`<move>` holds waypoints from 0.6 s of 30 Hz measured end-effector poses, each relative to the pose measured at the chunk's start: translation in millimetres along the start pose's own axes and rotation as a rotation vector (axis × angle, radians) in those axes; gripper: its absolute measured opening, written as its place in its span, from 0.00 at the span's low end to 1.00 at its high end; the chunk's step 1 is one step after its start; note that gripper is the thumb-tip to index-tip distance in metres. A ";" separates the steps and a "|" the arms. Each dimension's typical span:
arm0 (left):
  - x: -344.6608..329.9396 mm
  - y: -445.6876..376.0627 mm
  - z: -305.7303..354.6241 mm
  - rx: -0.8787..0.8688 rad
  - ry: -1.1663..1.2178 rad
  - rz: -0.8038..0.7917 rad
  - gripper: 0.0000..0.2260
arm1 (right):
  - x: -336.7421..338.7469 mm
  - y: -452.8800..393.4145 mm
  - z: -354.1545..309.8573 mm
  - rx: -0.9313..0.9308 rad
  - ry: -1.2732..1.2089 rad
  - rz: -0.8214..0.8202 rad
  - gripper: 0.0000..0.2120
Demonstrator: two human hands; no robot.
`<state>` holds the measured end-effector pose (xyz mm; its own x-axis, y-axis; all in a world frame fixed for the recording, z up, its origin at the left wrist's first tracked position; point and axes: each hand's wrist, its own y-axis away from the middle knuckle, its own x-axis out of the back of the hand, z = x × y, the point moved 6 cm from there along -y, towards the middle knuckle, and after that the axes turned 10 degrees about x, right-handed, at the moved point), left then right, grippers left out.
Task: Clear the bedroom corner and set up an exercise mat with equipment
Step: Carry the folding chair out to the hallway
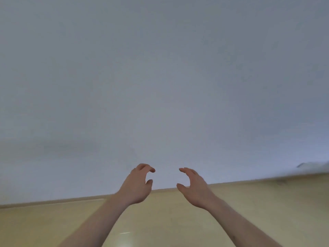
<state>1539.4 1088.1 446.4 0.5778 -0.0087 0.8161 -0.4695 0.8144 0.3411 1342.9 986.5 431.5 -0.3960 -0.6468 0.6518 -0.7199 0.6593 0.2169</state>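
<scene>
- The fingers of the left hand [138, 186] are loosely curled, the fingertips hooked toward the thumb with a clear gap between them; they grip nothing.
- The fingers of the right hand [193, 187] are gently bent and reach forward, the thumb set apart below them; this hand is relaxed too and holds nothing.
- The two hands face each other, palms turned inward, near one another but not touching, with bare air between them.
- Both hands are raised in front of the wall [160, 77], at about the level where wall meets floor in this view.
- Behind each hand a bare forearm runs back toward the bottom edge, the left one from the lower left, the right one from the lower right.
- The wall is plain, pale grey-blue and fills most of the view.
- A tan baseboard [53, 202] runs along its foot, tilted so that it climbs toward the right.
- Below it lies a glossy yellowish floor [160, 220], with a small bright glint between the forearms.
- At the far right, just above the baseboard line, there is a small dark smudge [300, 165]; it is too blurred to tell what it is.
- No exercise mat or equipment shows anywhere here, so I cannot tell where they lie.
</scene>
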 end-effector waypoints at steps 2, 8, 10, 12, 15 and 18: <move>-8.7 -22.3 57.5 -0.118 -0.028 -0.050 0.15 | 38.3 12.5 32.1 -0.070 -0.054 0.097 0.28; -41.5 -71.5 189.3 -0.364 -0.114 -0.175 0.15 | 118.6 46.9 98.3 -0.238 -0.153 0.320 0.28; -56.6 -87.4 225.9 -0.439 -0.156 -0.220 0.15 | 142.9 57.0 118.3 -0.292 -0.157 0.387 0.28; -68.7 -101.4 260.7 -0.514 -0.183 -0.259 0.15 | 166.8 66.8 137.5 -0.347 -0.145 0.440 0.28; -87.1 -123.3 312.9 -0.618 -0.231 -0.304 0.15 | 204.5 83.8 166.0 -0.446 -0.147 0.546 0.28; -106.8 -134.6 365.3 -0.724 -0.281 -0.355 0.15 | 233.7 106.5 191.5 -0.531 -0.136 0.650 0.28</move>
<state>1297.0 767.5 483.7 0.3778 -0.3994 0.8353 0.3057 0.9054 0.2946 1064.5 832.1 467.8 -0.7280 -0.0954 0.6789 0.0240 0.9861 0.1643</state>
